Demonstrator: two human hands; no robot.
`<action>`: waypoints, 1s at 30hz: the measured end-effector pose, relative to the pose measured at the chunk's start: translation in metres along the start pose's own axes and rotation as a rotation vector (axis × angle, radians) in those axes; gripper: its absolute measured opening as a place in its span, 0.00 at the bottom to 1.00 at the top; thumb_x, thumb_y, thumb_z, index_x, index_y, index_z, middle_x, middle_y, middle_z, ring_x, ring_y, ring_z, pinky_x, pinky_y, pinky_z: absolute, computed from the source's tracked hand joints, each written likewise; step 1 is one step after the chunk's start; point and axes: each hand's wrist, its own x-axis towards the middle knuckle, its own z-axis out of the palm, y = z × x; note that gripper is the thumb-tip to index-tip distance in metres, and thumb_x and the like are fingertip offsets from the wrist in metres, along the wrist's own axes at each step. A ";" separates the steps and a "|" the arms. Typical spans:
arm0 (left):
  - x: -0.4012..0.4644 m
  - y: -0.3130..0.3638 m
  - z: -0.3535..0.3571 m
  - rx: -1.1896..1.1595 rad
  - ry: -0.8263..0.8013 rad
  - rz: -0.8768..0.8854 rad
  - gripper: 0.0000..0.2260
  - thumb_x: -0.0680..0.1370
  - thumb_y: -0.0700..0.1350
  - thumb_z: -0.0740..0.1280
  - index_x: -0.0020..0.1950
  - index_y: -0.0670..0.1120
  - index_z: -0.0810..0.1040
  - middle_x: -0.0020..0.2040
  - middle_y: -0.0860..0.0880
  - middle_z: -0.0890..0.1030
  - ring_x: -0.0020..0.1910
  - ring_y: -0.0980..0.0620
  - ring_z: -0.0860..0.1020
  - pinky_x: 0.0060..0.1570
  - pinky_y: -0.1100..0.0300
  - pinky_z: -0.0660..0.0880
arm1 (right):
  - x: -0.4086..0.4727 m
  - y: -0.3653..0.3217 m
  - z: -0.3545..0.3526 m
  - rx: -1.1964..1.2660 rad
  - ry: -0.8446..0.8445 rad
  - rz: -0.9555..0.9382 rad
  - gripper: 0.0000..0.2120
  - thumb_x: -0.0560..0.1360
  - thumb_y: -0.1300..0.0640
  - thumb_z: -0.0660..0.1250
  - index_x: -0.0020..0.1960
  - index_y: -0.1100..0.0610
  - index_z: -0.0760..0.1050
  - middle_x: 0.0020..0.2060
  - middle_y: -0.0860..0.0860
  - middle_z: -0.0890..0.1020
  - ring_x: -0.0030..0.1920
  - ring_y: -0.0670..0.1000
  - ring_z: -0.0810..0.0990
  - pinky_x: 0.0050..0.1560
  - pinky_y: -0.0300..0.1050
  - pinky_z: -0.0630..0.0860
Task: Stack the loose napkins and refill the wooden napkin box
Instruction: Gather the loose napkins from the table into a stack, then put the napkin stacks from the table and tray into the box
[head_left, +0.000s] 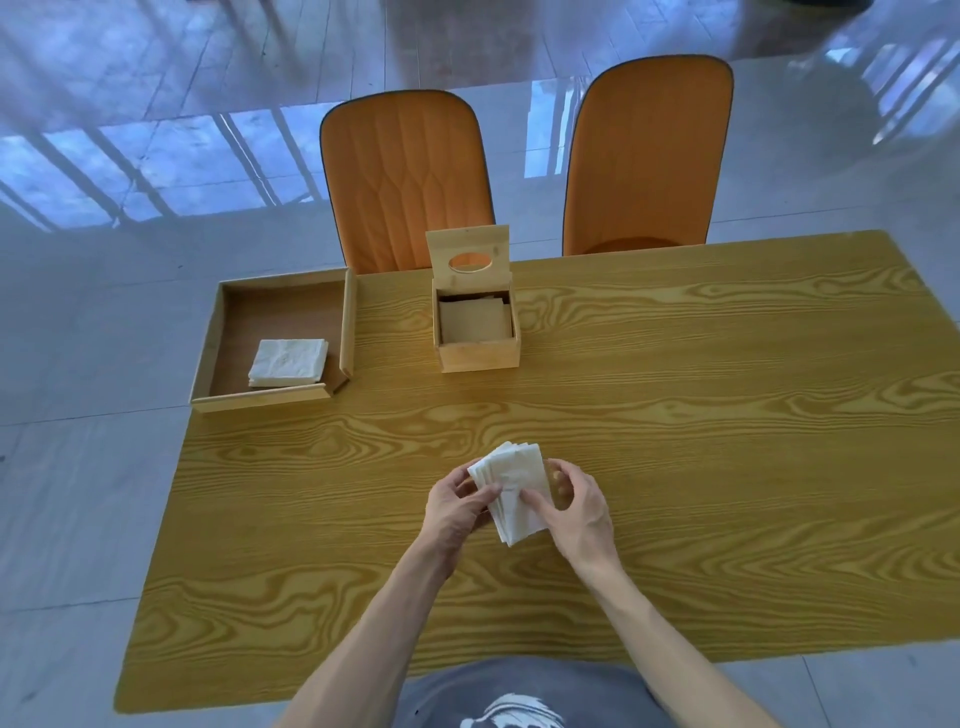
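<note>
A stack of white napkins (511, 475) is held upright just above the wooden table (675, 441), near its middle front. My left hand (454, 512) grips the stack's left side and my right hand (576, 512) grips its right side. The wooden napkin box (478, 351) stands at the table's far edge, its lid with an oval hole tipped up and back. Inside the box I see only a flat board. A second small pile of white napkins (289, 362) lies in a wooden tray (228, 322) at the far left.
Two orange chairs (410, 176) (649, 156) stand behind the table's far edge. The tray overhangs the table's left far corner. Shiny floor tiles surround the table.
</note>
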 end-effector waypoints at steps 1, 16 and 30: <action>0.000 0.003 -0.003 -0.068 -0.023 -0.006 0.18 0.75 0.34 0.72 0.64 0.43 0.78 0.53 0.44 0.86 0.52 0.45 0.84 0.55 0.48 0.81 | 0.001 -0.001 -0.003 0.096 -0.034 0.032 0.31 0.69 0.41 0.75 0.68 0.50 0.72 0.56 0.47 0.78 0.58 0.47 0.76 0.56 0.40 0.72; -0.003 0.038 -0.042 0.579 0.133 0.352 0.10 0.71 0.44 0.77 0.48 0.57 0.83 0.45 0.56 0.84 0.48 0.57 0.79 0.46 0.67 0.72 | 0.026 -0.039 -0.006 0.087 -0.171 -0.271 0.08 0.70 0.52 0.78 0.49 0.48 0.84 0.35 0.41 0.84 0.32 0.40 0.76 0.37 0.35 0.74; 0.005 0.043 -0.034 0.633 0.084 0.347 0.12 0.72 0.38 0.74 0.53 0.51 0.83 0.47 0.55 0.84 0.35 0.61 0.81 0.39 0.64 0.77 | 0.034 -0.041 -0.002 -0.132 -0.131 -0.296 0.10 0.73 0.51 0.74 0.54 0.46 0.82 0.44 0.40 0.85 0.40 0.42 0.81 0.44 0.41 0.78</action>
